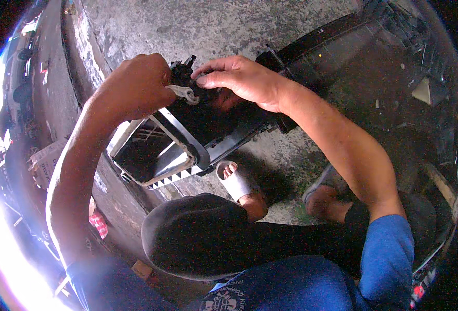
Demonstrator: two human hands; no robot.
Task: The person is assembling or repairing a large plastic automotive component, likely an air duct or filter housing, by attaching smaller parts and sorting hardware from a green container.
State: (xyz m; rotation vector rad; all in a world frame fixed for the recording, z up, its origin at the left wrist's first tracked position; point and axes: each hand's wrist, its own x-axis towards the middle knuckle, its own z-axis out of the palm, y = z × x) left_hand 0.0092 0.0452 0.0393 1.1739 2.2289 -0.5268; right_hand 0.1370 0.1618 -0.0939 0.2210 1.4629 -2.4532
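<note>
The left hand [141, 83] grasps a pale metal wrench-like tool [185, 94] at eleven o'clock; the right hand [247, 80] meets a jagged black part [181, 71], grip unclear.

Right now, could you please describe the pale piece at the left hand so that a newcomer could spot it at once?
Against the concrete floor, find the silver-edged frame. Just above it in the view, the pale piece pokes from the curled left hand toward the right hand. Its whitish colour sets it apart from the black parts around it.
</note>
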